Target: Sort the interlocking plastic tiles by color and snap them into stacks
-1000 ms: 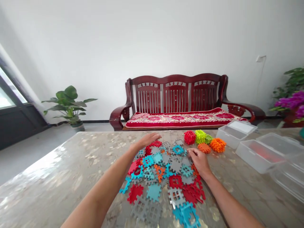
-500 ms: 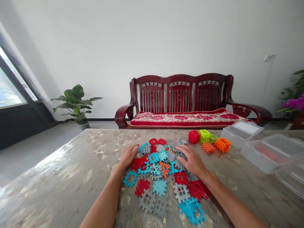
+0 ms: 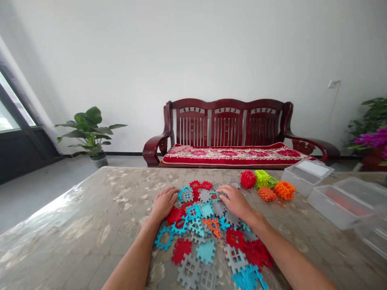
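Flat interlocking building pieces in blue, red, grey and orange lie in a loose pile on the table (image 3: 81, 209). My left hand (image 3: 165, 202) rests at the pile's left edge, fingers extended, beside a blue arched piece (image 3: 184, 193) and above some red pieces (image 3: 174, 216). Over the upper right of the pile, my right hand (image 3: 237, 204) is open with its fingers spread, touching grey pieces and a blue piece (image 3: 214, 195). An orange triangular frame (image 3: 212, 226) lies mid-pile. Grey window pieces (image 3: 189, 271) are nearest me. Neither hand grips a piece.
To the right stand bunched stacks of red (image 3: 248, 179), yellow-green (image 3: 261, 178) and orange (image 3: 284, 190) pieces. Clear plastic boxes (image 3: 338, 211) sit at the table's right side. Beyond the table is a wooden bench (image 3: 228, 125); a potted plant (image 3: 95, 137) is at left.
My right hand has moved left, further over the pile, and pieces beneath it have shifted. The orange triangle has turned a little. My left hand stays at the left edge.
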The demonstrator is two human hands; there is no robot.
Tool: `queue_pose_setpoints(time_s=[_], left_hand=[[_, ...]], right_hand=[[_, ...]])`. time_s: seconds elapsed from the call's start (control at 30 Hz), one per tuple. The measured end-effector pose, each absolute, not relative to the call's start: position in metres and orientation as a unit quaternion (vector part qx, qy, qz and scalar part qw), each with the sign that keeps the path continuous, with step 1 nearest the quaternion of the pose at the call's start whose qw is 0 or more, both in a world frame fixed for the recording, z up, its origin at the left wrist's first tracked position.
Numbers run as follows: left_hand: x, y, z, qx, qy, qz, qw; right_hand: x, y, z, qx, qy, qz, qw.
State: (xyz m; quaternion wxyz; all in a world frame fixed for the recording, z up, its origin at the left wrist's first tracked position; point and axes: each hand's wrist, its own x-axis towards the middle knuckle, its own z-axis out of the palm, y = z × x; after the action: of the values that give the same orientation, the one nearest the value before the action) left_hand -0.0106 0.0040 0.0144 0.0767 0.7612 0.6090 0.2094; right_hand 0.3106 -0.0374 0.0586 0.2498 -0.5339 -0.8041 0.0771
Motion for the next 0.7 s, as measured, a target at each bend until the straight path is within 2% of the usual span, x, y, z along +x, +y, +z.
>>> queue_pose_setpoints(time_s=[0.2, 0.4, 0.7], left_hand=[[-0.012, 0.008, 0.012, 0.76, 0.609, 0.215, 0.076], [-0.013, 0.008, 0.011, 0.757, 0.61, 0.221, 0.073], [-0.012, 0.007, 0.013, 0.76, 0.611, 0.212, 0.065]], right_hand=[[0.315, 0.0, 0.06, -0.59, -0.797, 0.024, 0.129], [0.309, 0.005, 0.059, -0.554, -0.815, 0.082, 0.149], [0.303, 0.009, 0.077, -0.525, -0.848, 0.052, 0.047]])
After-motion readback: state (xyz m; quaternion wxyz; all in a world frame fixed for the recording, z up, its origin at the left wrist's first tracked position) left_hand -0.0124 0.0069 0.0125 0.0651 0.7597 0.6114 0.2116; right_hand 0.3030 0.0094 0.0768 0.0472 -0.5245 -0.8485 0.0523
